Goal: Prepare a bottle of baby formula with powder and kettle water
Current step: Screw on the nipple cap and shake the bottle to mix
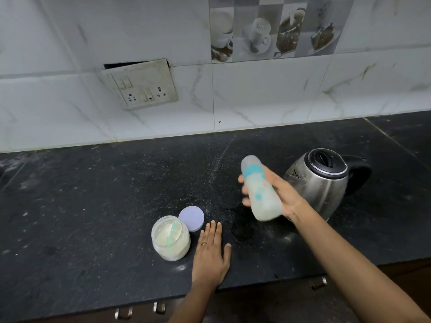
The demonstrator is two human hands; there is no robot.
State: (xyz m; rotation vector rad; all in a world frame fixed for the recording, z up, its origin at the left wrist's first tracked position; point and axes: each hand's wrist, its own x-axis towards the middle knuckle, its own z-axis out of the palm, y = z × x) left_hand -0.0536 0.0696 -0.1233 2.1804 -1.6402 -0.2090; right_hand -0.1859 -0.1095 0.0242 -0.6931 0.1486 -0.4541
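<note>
Left hand [211,251] lies spread flat near the counter [93,206] edge — right hand [283,194] grips the bottle [260,194] aloft.

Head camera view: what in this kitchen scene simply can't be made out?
- Baby bottle: blurred in the head view; its printed markings and fill level are unreadable, and the right hand gripping it covers part.
- Kettle: lid shut, so any water is hidden; the right hand hides part of its body.
- Scoop in the powder jar: its bowl is buried in powder.
</note>
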